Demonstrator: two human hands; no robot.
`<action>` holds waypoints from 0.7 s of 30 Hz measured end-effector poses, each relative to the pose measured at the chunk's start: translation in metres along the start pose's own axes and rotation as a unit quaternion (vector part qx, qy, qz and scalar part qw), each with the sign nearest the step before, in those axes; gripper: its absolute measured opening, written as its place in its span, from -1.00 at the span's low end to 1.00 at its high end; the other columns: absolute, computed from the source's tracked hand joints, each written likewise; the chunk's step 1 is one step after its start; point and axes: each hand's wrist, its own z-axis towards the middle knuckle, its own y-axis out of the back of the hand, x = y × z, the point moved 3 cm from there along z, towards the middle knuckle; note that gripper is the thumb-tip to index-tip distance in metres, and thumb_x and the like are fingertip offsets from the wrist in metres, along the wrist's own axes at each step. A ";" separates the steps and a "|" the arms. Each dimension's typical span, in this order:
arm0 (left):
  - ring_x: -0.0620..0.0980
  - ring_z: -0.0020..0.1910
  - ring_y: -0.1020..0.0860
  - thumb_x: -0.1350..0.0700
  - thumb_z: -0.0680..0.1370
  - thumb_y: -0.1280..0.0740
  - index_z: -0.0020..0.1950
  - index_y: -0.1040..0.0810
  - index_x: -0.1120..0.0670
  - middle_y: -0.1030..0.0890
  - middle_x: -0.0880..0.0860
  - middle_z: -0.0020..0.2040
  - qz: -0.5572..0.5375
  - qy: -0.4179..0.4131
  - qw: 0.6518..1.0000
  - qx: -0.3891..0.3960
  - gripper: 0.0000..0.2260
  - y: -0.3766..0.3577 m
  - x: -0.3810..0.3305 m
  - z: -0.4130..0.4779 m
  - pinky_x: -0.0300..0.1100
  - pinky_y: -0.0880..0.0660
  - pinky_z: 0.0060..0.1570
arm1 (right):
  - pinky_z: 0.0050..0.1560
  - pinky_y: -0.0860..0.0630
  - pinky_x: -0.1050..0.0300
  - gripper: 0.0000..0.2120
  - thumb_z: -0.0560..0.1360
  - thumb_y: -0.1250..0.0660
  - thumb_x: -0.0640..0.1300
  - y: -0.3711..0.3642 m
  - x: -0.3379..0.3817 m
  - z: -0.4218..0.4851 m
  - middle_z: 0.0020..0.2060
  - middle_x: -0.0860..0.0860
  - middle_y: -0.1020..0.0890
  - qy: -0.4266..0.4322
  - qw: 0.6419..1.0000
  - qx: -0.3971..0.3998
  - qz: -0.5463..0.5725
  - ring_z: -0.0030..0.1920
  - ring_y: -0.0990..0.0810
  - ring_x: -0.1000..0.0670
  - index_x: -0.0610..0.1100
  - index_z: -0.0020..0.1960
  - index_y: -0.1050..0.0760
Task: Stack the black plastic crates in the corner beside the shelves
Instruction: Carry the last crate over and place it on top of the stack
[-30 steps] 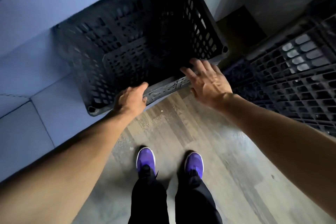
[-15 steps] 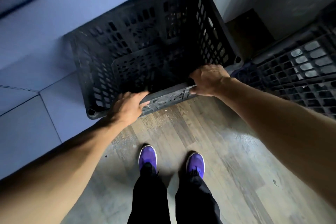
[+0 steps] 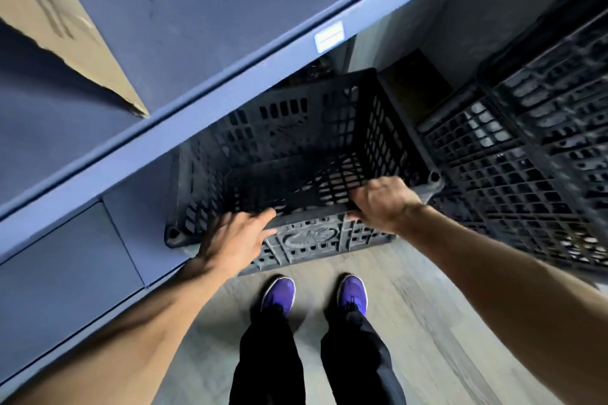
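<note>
- The black crate (image 3: 306,154) sat just ahead of both our hands, its near rim under our fingers and its far end below the blue shelf (image 3: 230,85).
- Our right hand (image 3: 385,204) curled over the rim near its right corner.
- Our left hand (image 3: 235,237) pinched the rim, fingers on top and thumb on the outer wall.
- Both arms reached forward and down.
- We counted one crate held, with at least two stacked crates (image 3: 526,158) just right of our right hand.

Pair of purple shoes (image 3: 278,294) side by side on grey wood-plank floor (image 3: 427,322). Black trouser legs (image 3: 269,355) directly over the shoes. Far up-left of the shoes, tilted brown cardboard sheet (image 3: 59,26); far ahead of the shoes, small white label (image 3: 328,37).
</note>
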 end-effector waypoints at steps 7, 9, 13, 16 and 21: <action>0.19 -0.01 -0.62 -0.11 0.59 -0.25 0.29 -0.44 -0.15 -0.67 0.03 0.01 0.007 -0.121 0.993 0.010 -0.73 0.014 -0.009 -0.037 -0.04 -0.48 -0.11 | 0.05 -0.46 0.07 -0.63 0.58 -0.19 0.18 -0.008 0.033 -0.086 0.11 -0.07 -0.62 -0.082 0.992 0.004 0.092 0.13 -0.58 -0.13 -0.08 0.17 -0.49; 0.17 -0.02 -0.62 -0.10 0.60 -0.25 0.28 -0.45 -0.13 -0.67 0.01 0.02 0.020 -0.162 0.987 0.016 -0.74 0.028 -0.013 -0.050 -0.04 -0.48 -0.12 | -0.02 -0.45 0.07 -0.62 0.57 -0.20 0.20 -0.007 0.045 -0.113 0.06 -0.07 -0.64 -0.107 0.987 0.008 0.117 0.09 -0.60 -0.13 -0.08 0.13 -0.51; 0.18 0.03 -0.59 -0.01 0.64 -0.22 0.33 -0.40 -0.07 -0.65 0.02 0.07 0.061 -0.243 0.966 0.056 -0.74 0.056 -0.024 -0.072 -0.04 -0.41 -0.08 | -0.14 -0.40 0.09 -0.63 0.57 -0.21 0.20 -0.001 0.070 -0.163 -0.04 -0.05 -0.65 -0.148 0.977 0.015 0.153 -0.01 -0.63 -0.11 -0.09 0.07 -0.52; 0.18 0.03 -0.58 0.02 0.64 -0.21 0.33 -0.39 -0.05 -0.65 0.02 0.07 0.083 -0.291 0.950 0.075 -0.75 0.073 -0.036 -0.093 -0.04 -0.39 -0.09 | -0.17 -0.41 0.11 -0.65 0.56 -0.23 0.18 -0.001 0.089 -0.199 -0.05 -0.02 -0.65 -0.189 0.964 0.035 0.183 -0.05 -0.62 -0.07 -0.10 0.09 -0.50; 0.18 0.06 -0.58 0.06 0.63 -0.22 0.37 -0.37 -0.07 -0.65 0.04 0.09 0.124 -0.343 0.927 0.090 -0.70 0.096 -0.064 -0.123 0.00 -0.41 -0.04 | -0.07 -0.52 0.07 -0.72 0.58 -0.24 0.10 -0.001 0.113 -0.261 -0.05 -0.03 -0.65 -0.253 0.938 0.022 0.235 -0.05 -0.62 -0.08 -0.10 0.08 -0.51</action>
